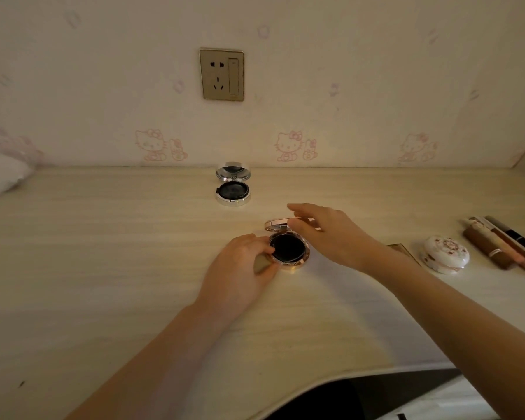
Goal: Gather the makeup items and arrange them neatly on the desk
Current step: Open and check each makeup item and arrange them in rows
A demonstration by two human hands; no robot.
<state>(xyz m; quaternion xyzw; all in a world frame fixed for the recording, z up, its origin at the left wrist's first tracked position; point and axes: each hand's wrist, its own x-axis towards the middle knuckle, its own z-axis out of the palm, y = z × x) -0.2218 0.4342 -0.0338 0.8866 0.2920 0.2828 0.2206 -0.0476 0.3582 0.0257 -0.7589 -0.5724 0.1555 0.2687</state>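
Open gold compact (288,248) sited mid-desk (103,253). Base rim gripped by left hand (240,268), fingers curled. Hinged lid (275,224) pinched by right hand (325,234). Judged light, rigid, slick-sided; hinge and mirror fragile. Hold advised at base rim, not lid.

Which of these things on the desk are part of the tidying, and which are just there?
Part of the job: gold compact, held by the left hand and right hand; silver compact; floral case; lipstick tubes.
Just lying about: wall socket; white cloth at far left.
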